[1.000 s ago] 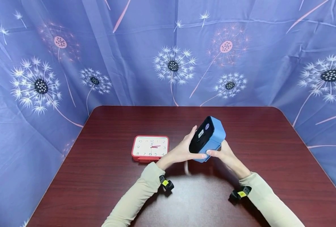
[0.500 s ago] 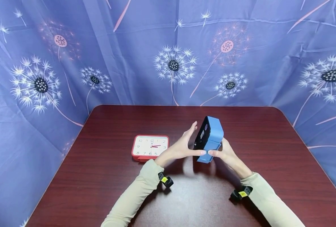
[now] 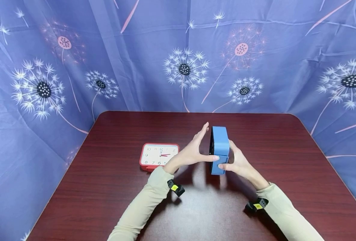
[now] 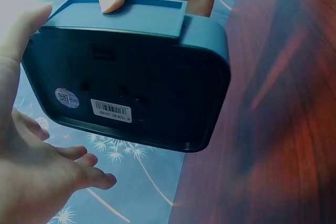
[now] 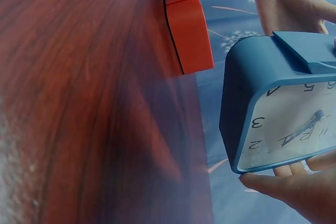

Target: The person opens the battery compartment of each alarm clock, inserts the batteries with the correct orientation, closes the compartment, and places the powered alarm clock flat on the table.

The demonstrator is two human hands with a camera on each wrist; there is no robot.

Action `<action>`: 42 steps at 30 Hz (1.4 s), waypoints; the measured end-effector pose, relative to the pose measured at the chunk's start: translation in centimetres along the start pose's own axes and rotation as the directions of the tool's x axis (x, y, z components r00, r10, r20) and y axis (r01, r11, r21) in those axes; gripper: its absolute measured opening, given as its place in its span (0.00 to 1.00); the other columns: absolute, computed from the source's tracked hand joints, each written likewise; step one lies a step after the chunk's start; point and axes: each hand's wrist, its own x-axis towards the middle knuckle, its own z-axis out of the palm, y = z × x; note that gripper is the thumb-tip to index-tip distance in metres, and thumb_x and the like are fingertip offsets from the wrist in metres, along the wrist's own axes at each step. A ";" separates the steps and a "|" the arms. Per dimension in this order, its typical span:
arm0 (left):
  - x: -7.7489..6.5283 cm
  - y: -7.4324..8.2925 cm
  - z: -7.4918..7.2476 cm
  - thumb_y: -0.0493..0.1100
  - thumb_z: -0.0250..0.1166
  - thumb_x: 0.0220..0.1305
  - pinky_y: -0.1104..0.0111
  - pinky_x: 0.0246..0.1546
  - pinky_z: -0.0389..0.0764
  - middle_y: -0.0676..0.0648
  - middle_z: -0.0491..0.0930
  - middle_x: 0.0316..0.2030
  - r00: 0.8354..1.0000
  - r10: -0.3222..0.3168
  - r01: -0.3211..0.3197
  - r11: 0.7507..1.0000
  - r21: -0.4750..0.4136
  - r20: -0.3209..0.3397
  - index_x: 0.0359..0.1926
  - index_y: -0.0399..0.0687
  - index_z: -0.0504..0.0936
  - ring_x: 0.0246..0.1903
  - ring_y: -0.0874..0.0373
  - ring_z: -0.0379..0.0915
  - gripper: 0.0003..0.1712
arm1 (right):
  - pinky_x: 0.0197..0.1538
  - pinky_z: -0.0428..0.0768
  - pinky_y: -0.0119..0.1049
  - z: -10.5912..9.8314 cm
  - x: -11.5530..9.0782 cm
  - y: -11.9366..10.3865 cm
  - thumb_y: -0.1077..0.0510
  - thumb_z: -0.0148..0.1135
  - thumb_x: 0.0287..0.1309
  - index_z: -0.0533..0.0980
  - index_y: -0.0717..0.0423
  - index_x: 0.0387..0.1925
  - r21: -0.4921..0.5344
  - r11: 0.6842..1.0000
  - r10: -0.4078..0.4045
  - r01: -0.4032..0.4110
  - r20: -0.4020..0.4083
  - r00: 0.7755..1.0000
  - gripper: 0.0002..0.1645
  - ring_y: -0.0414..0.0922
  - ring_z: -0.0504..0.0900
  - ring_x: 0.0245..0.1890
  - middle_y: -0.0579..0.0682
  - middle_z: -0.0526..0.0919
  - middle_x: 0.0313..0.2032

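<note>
A blue alarm clock (image 3: 220, 147) is held up above the table, its narrow side with a flap-like foot facing the head camera. Its black back (image 4: 105, 82) carries a barcode label and a round sticker in the left wrist view. In the right wrist view its white dial (image 5: 299, 124) appears upside down. My right hand (image 3: 241, 164) grips the clock, thumb on the blue foot and fingers along the dial side. My left hand (image 3: 193, 152) touches the clock's edge with the thumb, while its other fingers stretch out apart from the back.
A red alarm clock (image 3: 159, 154) lies face up on the table, left of the blue one and partly behind my left wrist. The dark red wooden table (image 3: 105, 201) meets a blue dandelion-print cloth (image 3: 135, 67) at its far edge.
The blue clock has turned so its black back now faces left and its narrow side faces the head camera. It has shifted slightly left. My left fingers have come away from its back.
</note>
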 end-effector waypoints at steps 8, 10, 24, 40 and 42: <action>-0.2 0.0 -0.1 0.47 0.75 0.49 0.46 0.71 0.52 0.58 0.41 0.76 1.000 0.009 -0.008 1.000 -0.020 0.009 0.75 0.75 0.30 0.75 0.59 0.37 0.70 | 0.61 0.72 0.36 0.2 0.0 -0.1 0.67 0.71 0.41 0.44 0.41 0.76 0.039 0.998 -0.055 0.053 0.049 0.997 0.66 0.39 0.64 0.61 0.50 0.57 0.65; -0.2 0.0 -0.2 0.47 0.76 0.48 0.47 0.71 0.53 0.57 0.41 0.76 0.999 0.033 -0.033 0.999 -0.006 0.007 0.75 0.75 0.30 0.75 0.58 0.38 0.71 | 0.56 0.72 0.25 0.3 0.0 -0.1 0.69 0.70 0.41 0.44 0.45 0.76 0.063 0.996 -0.065 0.061 0.058 0.996 0.66 0.36 0.67 0.58 0.49 0.57 0.63; -0.2 0.3 -0.6 0.46 0.82 0.37 0.55 0.64 0.67 0.44 0.48 0.73 0.977 0.212 -0.207 0.958 0.198 -0.007 0.76 0.48 0.40 0.70 0.50 0.47 0.74 | 0.52 0.70 0.48 0.0 0.1 -1.0 0.58 0.75 0.35 0.48 0.47 0.76 -0.302 0.952 -0.046 0.054 0.034 0.998 0.67 0.50 0.62 0.57 0.58 0.60 0.62; 0.0 0.8 -0.3 0.57 0.82 0.32 0.54 0.67 0.61 0.38 0.58 0.66 0.964 0.257 -0.257 0.835 0.486 0.068 0.76 0.44 0.36 0.68 0.45 0.51 0.80 | 0.49 0.73 0.51 -0.1 0.4 -1.3 0.54 0.76 0.26 0.54 0.53 0.73 -0.408 0.907 -0.093 0.107 0.053 0.994 0.68 0.51 0.63 0.55 0.59 0.63 0.60; 0.0 0.8 -0.2 0.59 0.82 0.31 0.54 0.65 0.62 0.38 0.59 0.66 0.962 0.265 -0.261 0.804 0.535 0.070 0.76 0.44 0.37 0.67 0.46 0.53 0.80 | 0.50 0.72 0.52 -0.1 0.4 -1.4 0.54 0.77 0.25 0.54 0.55 0.73 -0.422 0.900 -0.098 0.114 0.061 0.993 0.68 0.51 0.63 0.56 0.59 0.63 0.60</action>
